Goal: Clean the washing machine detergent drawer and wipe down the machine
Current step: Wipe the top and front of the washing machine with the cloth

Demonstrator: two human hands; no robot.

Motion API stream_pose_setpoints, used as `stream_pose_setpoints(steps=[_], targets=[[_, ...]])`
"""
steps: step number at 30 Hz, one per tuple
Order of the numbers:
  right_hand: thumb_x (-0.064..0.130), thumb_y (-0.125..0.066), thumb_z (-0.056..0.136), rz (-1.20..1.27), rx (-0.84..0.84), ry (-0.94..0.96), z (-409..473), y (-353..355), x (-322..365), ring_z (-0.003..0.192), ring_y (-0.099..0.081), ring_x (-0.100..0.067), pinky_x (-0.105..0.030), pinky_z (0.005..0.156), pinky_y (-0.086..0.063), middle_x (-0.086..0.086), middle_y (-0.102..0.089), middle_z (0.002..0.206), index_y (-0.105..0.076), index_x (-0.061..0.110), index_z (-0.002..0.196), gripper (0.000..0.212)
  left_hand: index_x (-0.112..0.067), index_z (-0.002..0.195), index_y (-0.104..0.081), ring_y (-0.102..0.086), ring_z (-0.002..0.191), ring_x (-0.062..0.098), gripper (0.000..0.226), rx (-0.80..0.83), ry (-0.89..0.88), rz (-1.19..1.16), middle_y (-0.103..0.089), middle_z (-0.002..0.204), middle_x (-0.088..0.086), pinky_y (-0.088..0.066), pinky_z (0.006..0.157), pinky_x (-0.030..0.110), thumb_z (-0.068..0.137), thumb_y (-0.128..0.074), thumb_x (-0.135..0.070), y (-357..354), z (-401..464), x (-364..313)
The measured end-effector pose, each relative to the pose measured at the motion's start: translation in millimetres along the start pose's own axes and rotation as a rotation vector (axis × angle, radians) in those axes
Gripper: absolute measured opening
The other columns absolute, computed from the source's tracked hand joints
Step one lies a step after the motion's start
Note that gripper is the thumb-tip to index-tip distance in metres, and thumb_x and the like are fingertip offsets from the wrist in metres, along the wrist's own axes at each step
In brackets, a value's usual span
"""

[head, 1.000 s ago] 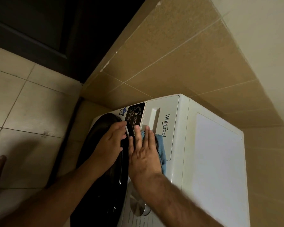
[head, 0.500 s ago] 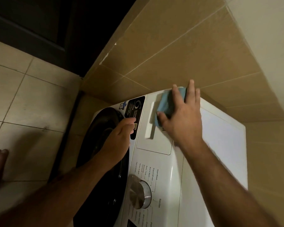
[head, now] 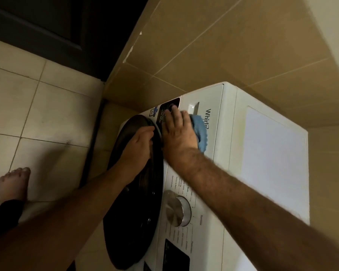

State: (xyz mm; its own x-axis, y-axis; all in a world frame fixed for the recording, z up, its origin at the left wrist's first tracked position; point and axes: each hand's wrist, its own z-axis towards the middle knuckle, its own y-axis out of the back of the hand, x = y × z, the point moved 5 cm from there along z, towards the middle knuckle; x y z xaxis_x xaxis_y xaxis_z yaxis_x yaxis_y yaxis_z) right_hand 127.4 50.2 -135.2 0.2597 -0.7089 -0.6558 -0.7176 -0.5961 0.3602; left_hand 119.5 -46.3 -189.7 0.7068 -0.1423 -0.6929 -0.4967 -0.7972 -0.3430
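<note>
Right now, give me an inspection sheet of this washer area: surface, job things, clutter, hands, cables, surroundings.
Surface: white washer, top bare where visible.
Job's things: blue cloth on the front panel, partly over the logo; drawer closed.
Clutter: nothing seen.
Hands: right hand presses the cloth flat; left hand rests on the dark door rim, fingers curled.
Cables: nothing seen.
Surroundings: tan tiled wall, pale floor tiles, dark doorway, a bare foot, silver dial.
</note>
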Motion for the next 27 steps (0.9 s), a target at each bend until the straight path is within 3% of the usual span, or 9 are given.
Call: stream_pose_setpoints(steps=[5,11,17,20,23,25,27], targets=[[0.057,-0.027,0.098,0.029,0.067,0.128,-38.6,-10.4,28.0,0.146,0.019,-0.041,-0.058,0.118,0.005,-0.017,0.016,0.161,0.004,0.011,0.155,0.079,-0.046,0.110,-0.054,-0.059,0.100,0.002,0.036,-0.037,0.033,-0.039,-0.061,0.103,-0.021,-0.047,0.073,0.032,0.080,-0.033,-0.050,5.4,-4.2,0.1],[0.053,-0.035,0.097,0.083,0.154,0.187,-70.2,-12.2,32.5,0.144,0.026,-0.041,-0.060,0.114,0.016,-0.016,0.023,0.159,-0.001,0.014,0.156,0.078,-0.039,0.117,-0.051,-0.054,0.103,-0.001,0.026,-0.008,-0.004,-0.022,-0.055,0.107,-0.021,-0.048,0.076,0.030,0.103,-0.030,-0.030,-1.4,-8.4,-6.1],[0.048,-0.044,0.094,0.182,0.009,0.081,-99.2,-5.9,6.3,0.142,0.032,-0.039,-0.062,0.110,0.021,-0.015,0.028,0.158,-0.004,0.018,0.156,0.079,-0.042,0.113,-0.050,-0.054,0.103,-0.002,0.026,0.037,-0.020,0.031,-0.055,0.109,-0.019,-0.048,0.077,0.031,0.103,-0.030,-0.029,-5.0,-11.2,-9.0],[0.052,-0.053,0.090,0.364,-0.164,-0.045,-124.5,-10.6,-11.2,0.145,0.025,-0.036,-0.060,0.115,0.009,-0.012,0.024,0.159,-0.014,0.022,0.156,0.082,-0.040,0.117,-0.052,-0.055,0.107,0.003,0.028,0.056,-0.020,0.058,-0.057,0.118,-0.011,-0.048,0.084,0.034,0.104,-0.030,-0.029,-10.0,-14.7,-9.8],[0.050,-0.071,0.080,0.705,-0.372,-0.270,-152.2,-17.0,-27.2,0.150,-0.002,-0.038,-0.057,0.117,-0.020,-0.011,-0.003,0.164,-0.031,0.024,0.152,0.087,-0.032,0.126,-0.054,-0.054,0.116,0.012,0.032,0.093,-0.087,0.137,-0.056,0.124,-0.008,-0.046,0.099,0.042,0.101,-0.035,-0.033,-24.2,-23.1,-17.8],[0.049,-0.073,0.079,0.874,-0.408,-0.422,-155.6,-22.8,-30.6,0.149,-0.006,-0.037,-0.054,0.116,-0.025,-0.012,-0.005,0.164,-0.026,0.024,0.154,0.092,-0.027,0.129,-0.055,-0.057,0.108,0.009,0.034,0.106,-0.184,0.187,-0.060,0.116,-0.009,-0.049,0.093,0.035,0.099,-0.040,-0.035,-37.3,-33.3,-27.7],[0.049,-0.072,0.080,0.974,-0.403,-0.602,-149.0,-25.3,-30.9,0.150,-0.006,-0.034,-0.049,0.117,-0.021,-0.011,-0.003,0.164,-0.016,0.026,0.155,0.097,-0.025,0.120,-0.060,-0.061,0.088,0.008,0.026,0.070,-0.254,0.189,-0.063,0.097,-0.010,-0.052,0.074,0.027,0.097,-0.048,-0.031,-47.4,-41.9,-36.9]])
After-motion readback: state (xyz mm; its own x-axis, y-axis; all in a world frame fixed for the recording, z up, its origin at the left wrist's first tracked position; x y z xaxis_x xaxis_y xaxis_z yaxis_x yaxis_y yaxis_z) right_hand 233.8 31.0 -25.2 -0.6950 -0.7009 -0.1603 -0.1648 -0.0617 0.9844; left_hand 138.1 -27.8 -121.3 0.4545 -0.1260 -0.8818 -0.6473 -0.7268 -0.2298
